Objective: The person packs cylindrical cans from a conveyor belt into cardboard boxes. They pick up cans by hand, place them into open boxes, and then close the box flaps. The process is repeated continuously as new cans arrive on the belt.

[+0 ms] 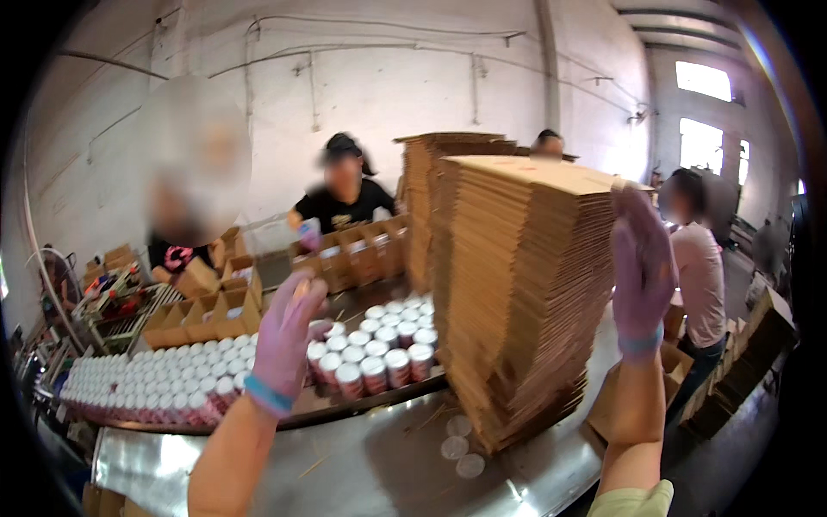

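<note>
1. The left hand, in a purple glove with a blue cuff, was raised with its fingers loosely spread, gripping nothing.
2. The right hand, in a matching glove, stood upright with fingers extended beside the stack's top edge; whether it touched could not be told. The hands were well apart.
3. Between them, nearer the right hand, stood the tall stack of flat brown cardboard sheets, leaning somewhat.
4. Below the hands lay a shiny grey metal bench, with three clear round discs near the stack's foot.
5. Cylindrical cans with white tops and reddish sides stood in rows either side of the left hand.
6. Beyond the left hand sat open brown cardboard boxes and a co-worker in a black top.
7. Past the right hand stood a co-worker in a pale top.
</note>
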The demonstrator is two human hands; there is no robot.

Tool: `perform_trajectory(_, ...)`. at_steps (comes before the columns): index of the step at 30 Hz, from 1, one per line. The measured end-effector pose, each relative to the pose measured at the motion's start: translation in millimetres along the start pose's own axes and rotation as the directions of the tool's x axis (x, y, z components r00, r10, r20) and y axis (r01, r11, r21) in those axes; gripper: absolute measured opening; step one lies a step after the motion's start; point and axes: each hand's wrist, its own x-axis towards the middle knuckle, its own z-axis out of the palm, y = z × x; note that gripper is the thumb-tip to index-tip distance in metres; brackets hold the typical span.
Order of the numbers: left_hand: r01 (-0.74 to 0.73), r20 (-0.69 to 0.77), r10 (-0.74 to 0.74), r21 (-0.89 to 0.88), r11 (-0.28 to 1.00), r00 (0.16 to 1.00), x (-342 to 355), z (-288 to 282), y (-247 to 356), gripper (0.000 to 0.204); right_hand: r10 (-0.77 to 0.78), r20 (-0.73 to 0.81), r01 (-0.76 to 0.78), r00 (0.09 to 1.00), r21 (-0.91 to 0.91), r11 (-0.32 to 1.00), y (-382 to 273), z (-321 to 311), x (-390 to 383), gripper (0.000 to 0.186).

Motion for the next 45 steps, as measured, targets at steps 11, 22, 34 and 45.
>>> perform_trajectory(11, 0.415, 0.298, -0.471, 0.234, 0.879, 0.830, 151.5, 197.4, 72.6, 0.102, 0.888, -0.067, -0.873, 0.454, -0.234, 0.428, 225.7, -111.0, 69.1, 0.102)
perform_trajectory(22, 0.549, 0.519, -0.218, -0.660, 0.513, 0.827, 103.7, 143.9, 37.7, 0.056, 0.622, 0.372, -0.680, 0.689, 0.036, 0.732, 141.6, -73.2, 89.7, 0.079)
perform_trajectory(34, 0.198, 0.031, -0.251, -0.713, 0.673, 0.967, -156.0, -101.3, -22.1, 0.072, 0.171, 0.822, -0.639, 0.544, 0.273, 0.719, -71.9, 2.7, -50.2, 0.081)
perform_trajectory(45, 0.715, -0.117, -0.749, -0.234, 0.659, 0.652, -458.0, -138.8, -151.8, 0.088, 0.338, 0.926, -0.952, -0.171, -0.243, 0.185, -149.6, 73.4, -435.9, 0.094)
